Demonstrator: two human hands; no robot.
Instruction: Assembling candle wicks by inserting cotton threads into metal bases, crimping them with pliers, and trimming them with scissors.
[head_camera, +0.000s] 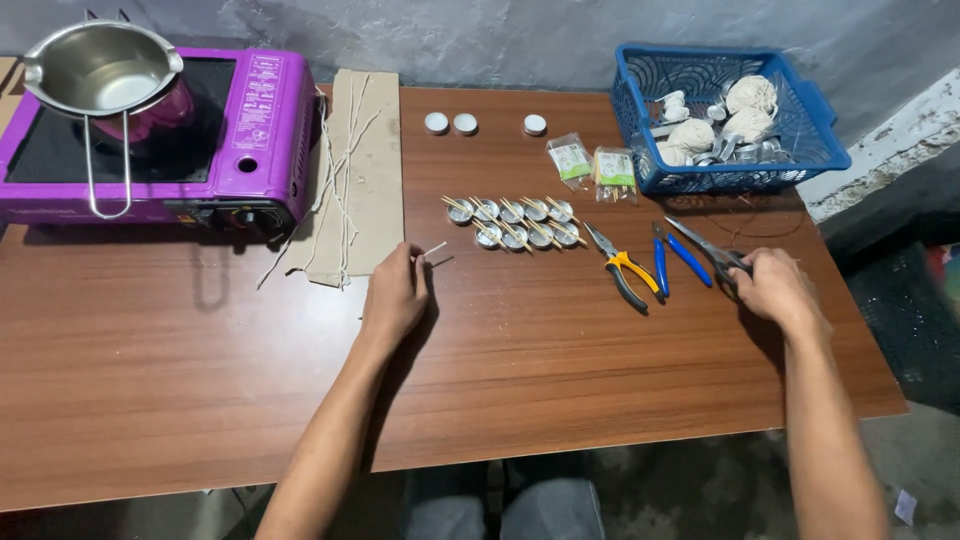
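Brown wooden table, bare boards wide open toward the near edge. Left hand curled, pinching a short white wick beside the cardboard sheet. Right hand closed on scissors close to the table's right edge, just beside blue-handled pliers and yellow-handled pliers. Small tin cups clustered between the hands.

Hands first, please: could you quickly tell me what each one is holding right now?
Left hand: closed, pinching a short white wick piece.
Right hand: closed on the scissors.
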